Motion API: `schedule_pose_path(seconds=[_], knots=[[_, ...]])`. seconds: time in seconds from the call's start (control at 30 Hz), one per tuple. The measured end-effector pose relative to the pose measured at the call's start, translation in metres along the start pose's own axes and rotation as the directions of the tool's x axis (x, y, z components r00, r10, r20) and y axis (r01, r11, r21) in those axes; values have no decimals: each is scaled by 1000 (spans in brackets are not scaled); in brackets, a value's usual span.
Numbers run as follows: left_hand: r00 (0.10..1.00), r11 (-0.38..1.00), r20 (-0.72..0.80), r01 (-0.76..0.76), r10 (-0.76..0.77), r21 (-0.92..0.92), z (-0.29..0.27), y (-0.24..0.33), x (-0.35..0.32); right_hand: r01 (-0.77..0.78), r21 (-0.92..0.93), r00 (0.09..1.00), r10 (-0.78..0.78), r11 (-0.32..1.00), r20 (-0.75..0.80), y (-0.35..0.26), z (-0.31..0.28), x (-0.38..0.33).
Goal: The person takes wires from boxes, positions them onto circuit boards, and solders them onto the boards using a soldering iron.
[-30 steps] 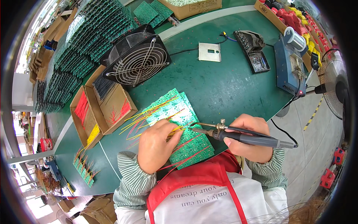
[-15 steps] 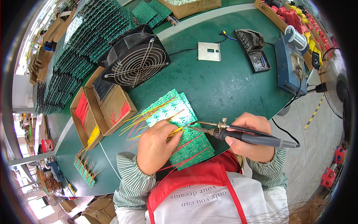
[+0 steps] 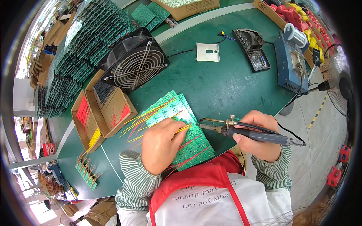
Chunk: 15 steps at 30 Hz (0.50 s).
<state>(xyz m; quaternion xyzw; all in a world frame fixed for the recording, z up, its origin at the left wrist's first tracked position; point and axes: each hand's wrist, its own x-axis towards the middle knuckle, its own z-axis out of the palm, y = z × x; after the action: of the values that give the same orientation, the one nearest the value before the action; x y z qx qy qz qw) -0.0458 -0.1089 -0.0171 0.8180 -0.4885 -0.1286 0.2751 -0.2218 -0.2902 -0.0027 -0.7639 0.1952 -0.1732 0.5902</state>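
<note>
A green work table point(image 3: 226, 83) fills the scene, curving away at twelve o'clock. At ten o'clock on it lie long rows of green circuit boards point(image 3: 75, 49), and beside them a black cooling fan point(image 3: 136, 64) rests tilted against open cardboard boxes point(image 3: 103, 109) holding red, yellow and black wire pieces. At two o'clock stands a blue soldering station point(image 3: 290, 64) with a black iron stand point(image 3: 253, 49) just to its left. At centre, near the person's chest, lies a stack of green circuit boards point(image 3: 181, 132) bristling with red and yellow wires. The left hand point(image 3: 160, 145) presses down on this stack, fingers curled and pinching a yellow wire point(image 3: 183, 129) at its three o'clock edge. The right hand point(image 3: 260, 135), at three o'clock of the stack, is closed around a grey soldering iron point(image 3: 260, 135), whose tip points toward nine o'clock and meets the board just beside the left fingertips.
</note>
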Motion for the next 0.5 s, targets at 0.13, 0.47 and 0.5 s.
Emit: schedule_pose_path(seconds=[0.13, 0.47, 0.5], knots=[[999, 998, 31, 28, -27, -63, 11, -1, 6, 5, 2, 1000, -5, 1000, -8, 5, -1, -1], [1000, 997, -9, -15, 15, -73, 16, -6, 9, -5, -7, 1000, 5, 1000, 16, 8, 1, 4], [1000, 997, -6, -12, 11, -77, 16, -5, 9, 6, 4, 1000, -6, 1000, -7, 8, 1, 4]])
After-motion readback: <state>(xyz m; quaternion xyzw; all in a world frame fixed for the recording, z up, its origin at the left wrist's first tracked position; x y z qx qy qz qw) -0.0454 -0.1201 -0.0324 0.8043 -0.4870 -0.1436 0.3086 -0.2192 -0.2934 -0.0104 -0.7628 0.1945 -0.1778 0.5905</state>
